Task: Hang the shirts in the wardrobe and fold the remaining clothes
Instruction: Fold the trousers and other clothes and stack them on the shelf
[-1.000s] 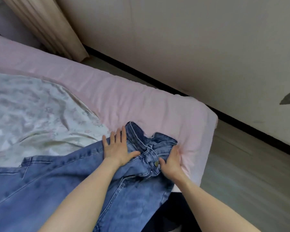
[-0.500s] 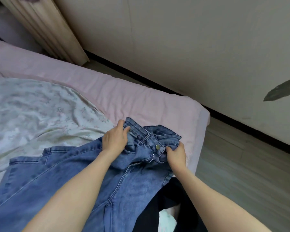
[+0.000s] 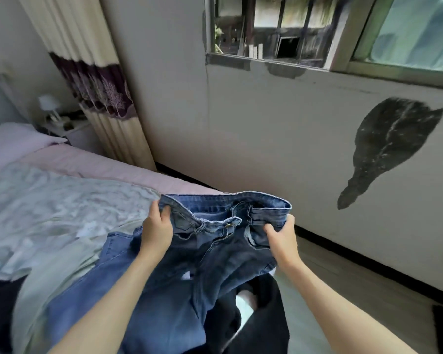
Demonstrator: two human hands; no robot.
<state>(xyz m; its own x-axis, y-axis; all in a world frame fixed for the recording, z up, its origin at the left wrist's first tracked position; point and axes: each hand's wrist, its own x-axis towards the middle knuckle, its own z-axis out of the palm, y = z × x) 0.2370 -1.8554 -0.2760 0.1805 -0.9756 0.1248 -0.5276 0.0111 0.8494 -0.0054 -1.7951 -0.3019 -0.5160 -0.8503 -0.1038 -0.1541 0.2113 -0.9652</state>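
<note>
Both hands hold the blue jeans point(image 3: 215, 251) up by the waistband, left hand point(image 3: 157, 227) and right hand point(image 3: 281, 235) pinching its ends, over the pink bed's point(image 3: 108, 169) corner beside bare floor point(image 3: 343, 290).

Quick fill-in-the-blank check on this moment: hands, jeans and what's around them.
1. Both hands grip the blue jeans by the ____.
2. The left hand and the right hand hold the jeans on opposite sides of the metal ____.
3. The jeans' legs trail down onto the ____ with the pale patterned cover.
4. On the wall below the window is a large ____ patch.

Missing words: waistband; button; bed; dark
</note>
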